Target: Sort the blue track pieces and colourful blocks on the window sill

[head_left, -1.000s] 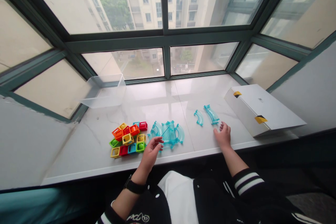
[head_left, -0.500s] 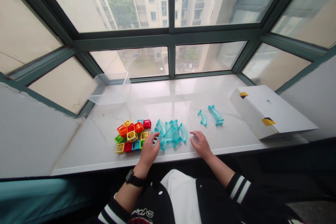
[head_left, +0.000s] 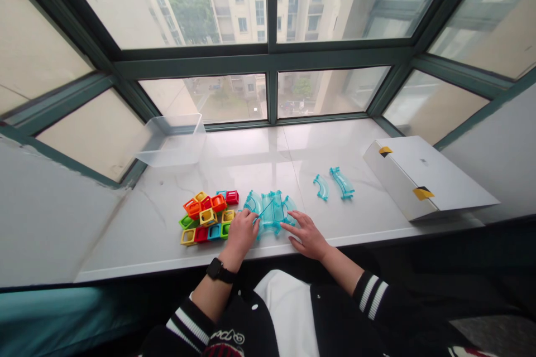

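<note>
No brand or label can be read: the white cardboard box (head_left: 422, 175) well to the right of the hands shows only two yellow tape tabs and a tiny dark mark too small to make out, and the lettering on the dark jacket at the bottom edge is cut off. The left hand (head_left: 242, 232), a black smartwatch (head_left: 219, 271) on its wrist, reaches forward with fingers curled at the left edge of the heap of clear turquoise curved plastic track pieces (head_left: 271, 210); whether it has pinched a piece I cannot tell. The right hand (head_left: 307, 232) lies flat, fingers spread and loose, fingertips on the heap's right edge, grasping nothing. Just left of the left hand sits a cluster of small hollow plastic cubes in orange, red, yellow, green and blue (head_left: 207, 216). Two separate turquoise curved pieces (head_left: 334, 184) lie beyond the right hand on the white marble windowsill (head_left: 251, 162).
</note>
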The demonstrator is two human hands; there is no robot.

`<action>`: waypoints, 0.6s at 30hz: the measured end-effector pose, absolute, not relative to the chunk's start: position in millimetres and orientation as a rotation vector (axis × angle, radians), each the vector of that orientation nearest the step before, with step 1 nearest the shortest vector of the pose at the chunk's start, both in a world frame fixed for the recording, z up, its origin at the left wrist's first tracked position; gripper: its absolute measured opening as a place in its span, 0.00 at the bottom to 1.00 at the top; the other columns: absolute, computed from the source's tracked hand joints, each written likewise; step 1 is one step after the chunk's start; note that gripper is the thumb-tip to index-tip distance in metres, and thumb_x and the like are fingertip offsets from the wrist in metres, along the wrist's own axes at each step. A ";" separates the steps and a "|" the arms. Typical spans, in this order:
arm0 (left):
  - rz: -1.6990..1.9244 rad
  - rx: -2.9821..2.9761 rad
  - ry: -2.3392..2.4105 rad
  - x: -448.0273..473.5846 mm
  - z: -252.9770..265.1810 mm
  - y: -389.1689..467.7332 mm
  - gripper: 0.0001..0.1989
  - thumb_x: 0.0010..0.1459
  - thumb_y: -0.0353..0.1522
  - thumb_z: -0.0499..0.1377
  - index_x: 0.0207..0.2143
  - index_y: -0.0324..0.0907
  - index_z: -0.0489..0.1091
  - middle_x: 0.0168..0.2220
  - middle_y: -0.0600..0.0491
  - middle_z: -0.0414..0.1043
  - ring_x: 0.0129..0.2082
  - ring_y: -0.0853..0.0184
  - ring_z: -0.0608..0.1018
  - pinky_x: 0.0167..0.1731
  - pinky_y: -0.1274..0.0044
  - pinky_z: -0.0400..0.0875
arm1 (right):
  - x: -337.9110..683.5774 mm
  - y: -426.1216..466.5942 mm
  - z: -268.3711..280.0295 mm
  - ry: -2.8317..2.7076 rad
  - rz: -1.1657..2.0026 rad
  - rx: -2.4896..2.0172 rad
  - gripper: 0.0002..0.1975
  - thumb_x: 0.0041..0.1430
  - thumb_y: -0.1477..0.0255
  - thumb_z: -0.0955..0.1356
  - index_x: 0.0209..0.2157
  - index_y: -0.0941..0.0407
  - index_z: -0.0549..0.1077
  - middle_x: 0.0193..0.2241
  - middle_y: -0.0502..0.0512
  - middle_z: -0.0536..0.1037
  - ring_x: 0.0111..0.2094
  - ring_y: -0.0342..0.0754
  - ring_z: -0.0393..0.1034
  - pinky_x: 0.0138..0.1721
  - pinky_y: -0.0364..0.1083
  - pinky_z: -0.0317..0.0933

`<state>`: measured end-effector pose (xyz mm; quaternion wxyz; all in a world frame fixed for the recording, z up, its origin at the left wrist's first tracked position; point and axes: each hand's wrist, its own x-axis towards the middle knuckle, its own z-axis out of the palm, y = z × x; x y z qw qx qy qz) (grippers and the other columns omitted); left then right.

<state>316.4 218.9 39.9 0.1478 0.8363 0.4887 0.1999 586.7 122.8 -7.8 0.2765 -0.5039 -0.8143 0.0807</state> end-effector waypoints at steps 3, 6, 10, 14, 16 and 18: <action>0.566 2.412 1.400 317.6 39.6 221.0 0.10 0.68 0.33 0.58 0.38 0.44 0.79 0.38 0.44 0.73 0.39 0.55 0.75 0.43 0.67 0.67 | 586.4 123.2 -7.2 -2.224 0.205 -1.332 0.33 0.64 0.74 0.70 0.69 0.41 0.67 0.73 0.57 0.58 0.71 0.64 0.55 0.68 0.66 0.58; 0.533 2.419 1.415 317.9 40.6 221.0 0.10 0.69 0.33 0.56 0.38 0.43 0.78 0.38 0.46 0.73 0.40 0.57 0.76 0.42 0.69 0.68 | 586.4 123.5 -8.1 -2.246 0.201 -1.321 0.33 0.64 0.74 0.69 0.69 0.42 0.67 0.72 0.58 0.58 0.71 0.64 0.55 0.68 0.66 0.58; 0.506 2.417 1.460 318.5 42.0 221.4 0.10 0.69 0.32 0.56 0.39 0.43 0.77 0.39 0.46 0.74 0.40 0.58 0.77 0.42 0.69 0.69 | 586.4 123.5 -9.7 -2.245 0.213 -1.328 0.33 0.63 0.72 0.70 0.69 0.44 0.68 0.72 0.60 0.59 0.70 0.64 0.56 0.67 0.66 0.58; 0.554 2.402 1.472 318.1 43.3 223.4 0.10 0.69 0.32 0.56 0.39 0.43 0.77 0.40 0.46 0.75 0.39 0.58 0.77 0.41 0.69 0.70 | 586.2 123.1 -10.0 -2.238 0.239 -1.338 0.34 0.62 0.72 0.71 0.68 0.45 0.68 0.70 0.61 0.60 0.69 0.64 0.57 0.67 0.65 0.58; 0.584 2.407 1.474 317.2 44.3 224.0 0.10 0.69 0.33 0.55 0.38 0.43 0.76 0.40 0.47 0.75 0.39 0.58 0.77 0.41 0.69 0.70 | 586.3 123.0 -9.8 -2.236 0.245 -1.336 0.34 0.61 0.72 0.71 0.69 0.45 0.68 0.70 0.61 0.61 0.69 0.64 0.58 0.67 0.65 0.58; 0.615 2.413 1.471 315.8 45.2 223.8 0.10 0.70 0.33 0.55 0.39 0.44 0.76 0.40 0.47 0.75 0.39 0.58 0.77 0.41 0.69 0.70 | 586.4 123.1 -9.6 -2.234 0.249 -1.333 0.34 0.61 0.72 0.71 0.69 0.45 0.68 0.69 0.61 0.62 0.69 0.64 0.58 0.67 0.66 0.59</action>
